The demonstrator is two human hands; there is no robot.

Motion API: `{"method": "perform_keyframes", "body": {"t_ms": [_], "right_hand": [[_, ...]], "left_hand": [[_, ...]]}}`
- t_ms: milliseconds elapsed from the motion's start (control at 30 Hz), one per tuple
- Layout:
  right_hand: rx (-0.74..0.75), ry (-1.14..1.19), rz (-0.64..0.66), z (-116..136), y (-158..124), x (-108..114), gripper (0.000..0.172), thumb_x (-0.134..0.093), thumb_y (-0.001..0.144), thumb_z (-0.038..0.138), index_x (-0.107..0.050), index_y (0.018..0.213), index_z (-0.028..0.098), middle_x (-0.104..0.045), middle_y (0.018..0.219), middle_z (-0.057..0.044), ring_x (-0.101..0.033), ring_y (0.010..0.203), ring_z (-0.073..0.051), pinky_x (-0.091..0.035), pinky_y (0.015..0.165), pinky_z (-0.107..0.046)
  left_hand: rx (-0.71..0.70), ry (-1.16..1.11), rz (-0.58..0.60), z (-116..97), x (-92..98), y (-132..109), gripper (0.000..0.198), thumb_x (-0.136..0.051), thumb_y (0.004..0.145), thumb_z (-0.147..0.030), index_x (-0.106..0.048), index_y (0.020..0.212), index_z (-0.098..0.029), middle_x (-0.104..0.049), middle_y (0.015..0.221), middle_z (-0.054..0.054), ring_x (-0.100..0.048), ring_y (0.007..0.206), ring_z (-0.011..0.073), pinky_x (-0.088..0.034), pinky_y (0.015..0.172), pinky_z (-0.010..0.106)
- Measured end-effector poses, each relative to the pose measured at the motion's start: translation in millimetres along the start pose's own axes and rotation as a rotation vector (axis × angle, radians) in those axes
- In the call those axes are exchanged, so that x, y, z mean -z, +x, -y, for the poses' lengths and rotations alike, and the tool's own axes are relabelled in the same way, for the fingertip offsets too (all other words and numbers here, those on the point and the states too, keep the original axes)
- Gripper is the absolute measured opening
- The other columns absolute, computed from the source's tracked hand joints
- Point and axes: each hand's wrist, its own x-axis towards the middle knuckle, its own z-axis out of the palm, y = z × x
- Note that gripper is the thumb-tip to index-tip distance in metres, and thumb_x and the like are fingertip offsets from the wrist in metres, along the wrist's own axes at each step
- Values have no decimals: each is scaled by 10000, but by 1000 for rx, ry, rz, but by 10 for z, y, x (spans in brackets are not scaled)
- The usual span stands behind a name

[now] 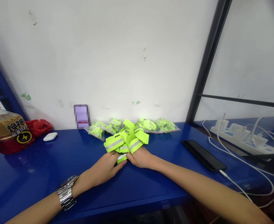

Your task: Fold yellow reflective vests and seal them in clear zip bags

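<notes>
A bunched neon-yellow reflective strap (114, 143) with silver stripes sits above the blue table, between my two hands. My left hand (107, 165), with a metal watch on its wrist, closes on the strap's lower left part, thumb toward the middle. From the other side my right hand (140, 157) grips the lower right part, its fingers partly hidden beneath the loops. Right behind the bundle, several clear plastic bags (164, 125) of similar neon-yellow straps lie in a row along the wall.
At left stand a large drink bottle (8, 132) and a red plastic bag (40, 127), with a white earbud case (50, 137) nearby. A phone (82, 116) leans on the wall. To the right lie a charging black phone (204, 155), loose white cables and a power strip (241, 138).
</notes>
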Motion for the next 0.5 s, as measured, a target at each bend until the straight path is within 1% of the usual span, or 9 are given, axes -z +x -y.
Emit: {"method": "perform_keyframes", "body": {"t_ms": [67,167,233,300,400,467,500], "right_hand": [[-5,-1,-2,32,2,15,235,-429,828,229,-566,1008,162,-606,989,-118,-551,867,-262,-459,825,-403],[31,58,-11,69,-3,57,231,-426,847,218,-555,1037,185,-609,1031,-89,-554,908,-234,-457,845,-371],[77,127,-5,83,-11,82,239,-404,887,234,-551,1072,204,-611,1072,-72,-557,964,-219,-449,874,-353],[107,167,-6,86,-19,89,265,-392,918,276,-539,1131,216,-602,1130,-72,-548,1035,-218,-441,902,-348],[127,139,-25,75,-21,66,302,-392,926,286,-513,1193,212,-579,1199,-93,-523,1106,-235,-423,941,-377],[133,80,-16,62,-13,42,301,-375,923,252,-515,1182,196,-575,1207,-110,-518,1116,-245,-411,962,-401],[129,45,-4,54,-7,32,299,-367,919,236,-519,1172,185,-578,1198,-117,-521,1110,-247,-410,965,-409]], "left_hand": [[-29,14,25,-13,12,-28,371,-361,958,-424,-590,1134,-192,-619,1140,122,-579,1059,274,-424,917,361],[-31,56,84,-27,14,-21,365,-330,970,-382,-629,988,-173,-640,1025,134,-614,974,275,-451,858,364],[-50,63,101,-27,4,3,347,-330,971,-353,-625,945,-171,-644,981,132,-624,939,263,-458,837,352],[-80,59,98,-21,-8,32,334,-326,975,-330,-616,964,-167,-645,984,131,-623,948,251,-454,861,345],[-98,60,92,-14,-16,59,331,-328,981,-335,-612,991,-166,-647,1023,128,-619,989,245,-450,890,341],[-80,96,93,-30,-15,52,321,-353,979,-361,-615,997,-176,-654,1028,116,-630,975,241,-468,852,329],[-56,143,89,-52,-13,39,310,-380,971,-374,-617,1004,-176,-661,1011,113,-642,942,242,-481,807,322]]}}
